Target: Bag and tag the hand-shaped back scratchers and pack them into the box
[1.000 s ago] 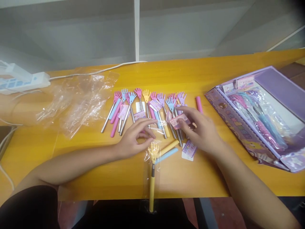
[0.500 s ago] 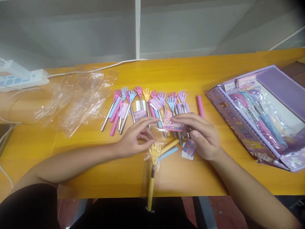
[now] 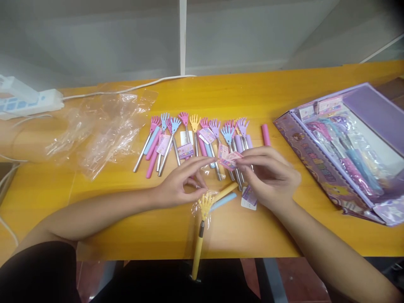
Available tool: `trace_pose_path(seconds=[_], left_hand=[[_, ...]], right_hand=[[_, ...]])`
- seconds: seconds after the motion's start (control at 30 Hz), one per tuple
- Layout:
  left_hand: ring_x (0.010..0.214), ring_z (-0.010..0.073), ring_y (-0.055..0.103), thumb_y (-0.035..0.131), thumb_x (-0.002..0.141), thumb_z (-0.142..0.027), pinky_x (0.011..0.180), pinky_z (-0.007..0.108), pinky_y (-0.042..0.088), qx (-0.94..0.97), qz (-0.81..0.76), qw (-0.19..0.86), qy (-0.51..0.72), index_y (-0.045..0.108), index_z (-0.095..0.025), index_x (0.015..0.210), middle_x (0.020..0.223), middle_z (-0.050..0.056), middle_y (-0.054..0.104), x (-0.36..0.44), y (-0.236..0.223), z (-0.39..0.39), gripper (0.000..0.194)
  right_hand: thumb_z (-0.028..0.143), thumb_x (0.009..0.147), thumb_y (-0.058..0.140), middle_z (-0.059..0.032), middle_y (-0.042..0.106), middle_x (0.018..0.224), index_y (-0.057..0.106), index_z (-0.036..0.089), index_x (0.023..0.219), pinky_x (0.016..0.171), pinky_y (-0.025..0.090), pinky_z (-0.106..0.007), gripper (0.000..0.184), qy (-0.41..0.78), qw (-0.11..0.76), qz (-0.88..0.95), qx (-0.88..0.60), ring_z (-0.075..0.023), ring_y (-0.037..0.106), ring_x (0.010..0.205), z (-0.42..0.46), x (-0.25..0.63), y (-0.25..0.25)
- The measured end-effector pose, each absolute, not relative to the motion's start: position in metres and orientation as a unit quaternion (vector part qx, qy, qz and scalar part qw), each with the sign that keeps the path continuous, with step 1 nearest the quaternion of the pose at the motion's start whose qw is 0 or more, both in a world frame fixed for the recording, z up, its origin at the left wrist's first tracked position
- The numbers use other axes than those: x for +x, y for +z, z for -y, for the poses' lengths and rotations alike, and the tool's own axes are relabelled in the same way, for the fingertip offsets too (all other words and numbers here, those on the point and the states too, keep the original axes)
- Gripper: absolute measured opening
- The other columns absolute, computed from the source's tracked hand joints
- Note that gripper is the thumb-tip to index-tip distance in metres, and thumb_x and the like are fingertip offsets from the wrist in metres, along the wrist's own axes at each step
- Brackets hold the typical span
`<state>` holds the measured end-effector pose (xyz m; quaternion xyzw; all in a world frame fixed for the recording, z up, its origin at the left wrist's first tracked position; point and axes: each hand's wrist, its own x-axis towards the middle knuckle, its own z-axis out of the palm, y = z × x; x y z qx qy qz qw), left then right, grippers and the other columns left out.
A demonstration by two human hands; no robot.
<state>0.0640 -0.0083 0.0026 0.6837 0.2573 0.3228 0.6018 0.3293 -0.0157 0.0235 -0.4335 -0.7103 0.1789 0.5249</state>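
Observation:
A row of small hand-shaped back scratchers (image 3: 202, 139) in pink, blue, yellow and purple lies on the yellow table (image 3: 221, 97), several with paper tags. My right hand (image 3: 271, 176) pinches a pink paper tag (image 3: 230, 160) between thumb and fingers, just above the row. My left hand (image 3: 179, 183) rests on the table with fingers apart, its fingertips close to that tag. A yellow scratcher in a clear sleeve (image 3: 202, 227) lies below the hands and hangs over the near table edge. Another tag (image 3: 249, 198) lies under my right wrist.
A purple display box (image 3: 347, 151) holding wrapped scratchers lies at the right. Crumpled clear plastic bags (image 3: 101, 126) lie at the left. A white power strip (image 3: 25, 103) with its cable (image 3: 132, 88) sits at the far left. A loose pink handle (image 3: 265, 134) lies beside the row.
My right hand lifted the pink tag off the row and drew it leftward toward my left fingertips. My left hand barely moved.

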Motion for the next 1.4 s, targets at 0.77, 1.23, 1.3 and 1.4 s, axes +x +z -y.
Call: trace_pose_path(seconds=[0.77,1.23,1.3,1.4], left_hand=[[0.096,0.0127,0.072,0.071,0.094,-0.014,0.093,0.037,0.072,0.682,-0.270,0.606,0.306,0.040,-0.044,0.165,0.162,0.012,0.042,0.064,-0.003,0.010,0.084],[0.095,0.0122,0.073,0.070,0.095,-0.014,0.093,0.036,0.070,0.684,-0.264,0.607,0.308,0.038,-0.046,0.166,0.163,0.012,0.041,0.063,-0.002,0.008,0.084],[0.095,0.0120,0.073,0.069,0.095,-0.014,0.093,0.036,0.070,0.686,-0.262,0.605,0.309,0.038,-0.046,0.166,0.162,0.012,0.041,0.063,-0.002,0.008,0.084],[0.095,0.0117,0.074,0.069,0.095,-0.013,0.093,0.035,0.070,0.683,-0.260,0.609,0.308,0.038,-0.046,0.166,0.163,0.012,0.040,0.064,-0.003,0.008,0.084]], right_hand=[[0.010,0.095,0.074,-0.0012,0.067,0.087,0.062,0.028,0.127,0.064,0.057,-0.034,0.039,0.187,0.470,0.764,-0.401,-0.0176,0.067,0.070,0.016,0.329,0.013],[0.006,0.095,0.073,-0.0015,0.067,0.084,0.067,0.023,0.125,0.062,0.053,-0.030,0.035,0.123,0.419,0.819,-0.371,-0.0161,0.065,0.068,0.012,0.328,0.023],[0.005,0.095,0.071,-0.0020,0.067,0.085,0.068,0.023,0.125,0.062,0.053,-0.031,0.036,0.129,0.420,0.818,-0.372,-0.0167,0.065,0.069,0.012,0.327,0.024],[0.005,0.095,0.071,-0.0024,0.067,0.085,0.069,0.023,0.125,0.064,0.053,-0.032,0.036,0.137,0.424,0.813,-0.376,-0.0173,0.065,0.070,0.012,0.327,0.025]])
